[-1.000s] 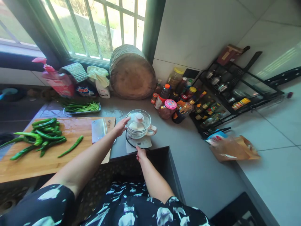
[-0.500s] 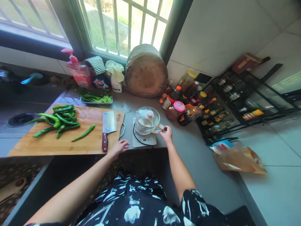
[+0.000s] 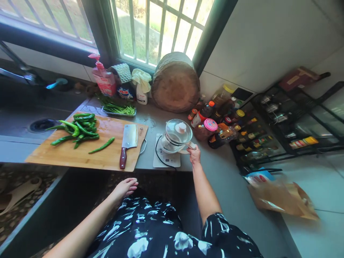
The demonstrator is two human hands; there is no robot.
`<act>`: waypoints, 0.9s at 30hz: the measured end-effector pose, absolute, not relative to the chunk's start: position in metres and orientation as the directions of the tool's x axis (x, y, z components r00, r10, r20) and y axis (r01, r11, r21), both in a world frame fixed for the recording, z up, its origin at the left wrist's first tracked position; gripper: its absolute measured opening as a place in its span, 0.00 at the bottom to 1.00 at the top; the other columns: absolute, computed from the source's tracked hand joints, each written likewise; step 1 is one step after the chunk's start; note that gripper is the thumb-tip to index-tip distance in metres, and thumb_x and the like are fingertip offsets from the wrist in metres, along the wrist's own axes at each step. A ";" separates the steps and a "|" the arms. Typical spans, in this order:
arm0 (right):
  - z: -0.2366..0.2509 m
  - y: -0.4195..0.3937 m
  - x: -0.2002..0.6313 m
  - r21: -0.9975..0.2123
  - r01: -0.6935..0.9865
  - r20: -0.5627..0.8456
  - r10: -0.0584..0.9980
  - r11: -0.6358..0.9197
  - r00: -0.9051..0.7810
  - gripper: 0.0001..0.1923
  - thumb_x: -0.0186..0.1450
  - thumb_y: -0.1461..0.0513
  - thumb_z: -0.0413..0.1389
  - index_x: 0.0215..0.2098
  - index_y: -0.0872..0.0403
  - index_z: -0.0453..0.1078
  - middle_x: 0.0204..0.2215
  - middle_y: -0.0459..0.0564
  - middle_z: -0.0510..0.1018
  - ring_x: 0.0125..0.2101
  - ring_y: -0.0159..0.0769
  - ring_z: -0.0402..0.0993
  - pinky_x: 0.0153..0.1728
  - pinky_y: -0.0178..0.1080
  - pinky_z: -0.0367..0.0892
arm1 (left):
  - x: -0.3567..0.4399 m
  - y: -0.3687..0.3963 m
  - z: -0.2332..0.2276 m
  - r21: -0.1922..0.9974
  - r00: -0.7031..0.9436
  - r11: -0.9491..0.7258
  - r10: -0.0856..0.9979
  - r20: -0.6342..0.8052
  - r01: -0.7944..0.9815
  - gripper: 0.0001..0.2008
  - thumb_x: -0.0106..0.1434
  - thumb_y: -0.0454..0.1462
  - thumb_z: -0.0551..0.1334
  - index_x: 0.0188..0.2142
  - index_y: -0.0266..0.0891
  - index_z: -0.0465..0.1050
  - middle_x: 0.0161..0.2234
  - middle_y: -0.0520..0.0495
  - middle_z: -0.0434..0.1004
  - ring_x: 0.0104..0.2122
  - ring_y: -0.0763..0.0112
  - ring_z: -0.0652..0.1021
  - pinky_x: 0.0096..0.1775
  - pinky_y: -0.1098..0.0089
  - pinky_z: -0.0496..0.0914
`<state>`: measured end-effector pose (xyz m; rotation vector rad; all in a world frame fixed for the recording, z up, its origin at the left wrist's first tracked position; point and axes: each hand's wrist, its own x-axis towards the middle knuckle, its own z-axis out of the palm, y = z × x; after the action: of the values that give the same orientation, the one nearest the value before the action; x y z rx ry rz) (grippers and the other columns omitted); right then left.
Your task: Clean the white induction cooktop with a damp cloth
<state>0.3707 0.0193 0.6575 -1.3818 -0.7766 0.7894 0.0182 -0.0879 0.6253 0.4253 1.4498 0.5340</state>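
Her right hand [image 3: 194, 153] grips the glass kettle [image 3: 177, 135] by its handle; her left hand [image 3: 125, 186] hangs loosely open below the table [image 3: 228, 193].

Very little here can be read. The blue packet [image 3: 125, 94] on the sill behind the pink pump bottle [image 3: 103, 79] carries a red-and-white brand mark, but its letters are too blurred to make out. The cleaver [image 3: 128, 139] on the cutting board [image 3: 67, 154] has a small stamp near the blade's corner, unreadable. The sauce bottles [image 3: 215, 118] and the rack's jars [image 3: 303, 142] bear labels, all too small to tell.
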 end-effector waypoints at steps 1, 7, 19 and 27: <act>0.661 0.014 0.378 -0.995 -0.073 0.013 0.840 0.062 0.542 0.14 0.42 0.62 0.60 0.26 0.54 0.62 0.20 0.36 0.67 0.23 0.26 0.63 0.29 0.32 0.60 | 0.017 -0.091 0.623 0.573 0.032 0.814 0.578 -0.816 -0.094 0.20 0.46 0.41 0.69 0.37 0.35 0.71 0.32 0.44 0.78 0.25 0.75 0.75 0.26 0.75 0.68; 0.671 -0.038 0.439 -0.988 -0.103 0.010 0.720 0.112 0.693 0.20 0.38 0.65 0.62 0.29 0.54 0.63 0.21 0.36 0.70 0.23 0.27 0.66 0.30 0.32 0.63 | 0.024 -0.098 0.607 0.578 0.075 0.816 0.578 -0.812 -0.029 0.23 0.45 0.44 0.69 0.38 0.36 0.71 0.34 0.44 0.78 0.27 0.73 0.76 0.28 0.74 0.68; 0.611 -0.138 0.524 -0.988 0.124 0.083 0.362 -0.090 0.928 0.21 0.37 0.58 0.62 0.30 0.55 0.65 0.20 0.37 0.69 0.22 0.30 0.65 0.26 0.35 0.62 | 0.051 -0.087 0.605 0.576 0.100 0.810 0.568 -0.817 0.109 0.22 0.43 0.44 0.69 0.36 0.36 0.70 0.31 0.45 0.77 0.24 0.76 0.74 0.24 0.77 0.64; 0.592 -0.136 0.532 -0.983 0.137 0.098 0.286 -0.120 0.953 0.20 0.39 0.56 0.61 0.28 0.54 0.64 0.20 0.39 0.69 0.23 0.33 0.66 0.26 0.37 0.64 | 0.049 -0.093 0.606 0.593 0.087 0.798 0.586 -0.806 0.107 0.23 0.41 0.44 0.70 0.36 0.36 0.71 0.32 0.45 0.77 0.24 0.77 0.73 0.23 0.79 0.63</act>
<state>0.5324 -0.1361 0.5923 -1.6965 -0.3220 0.1308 0.0488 -0.0928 0.6064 0.5945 1.4611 0.3895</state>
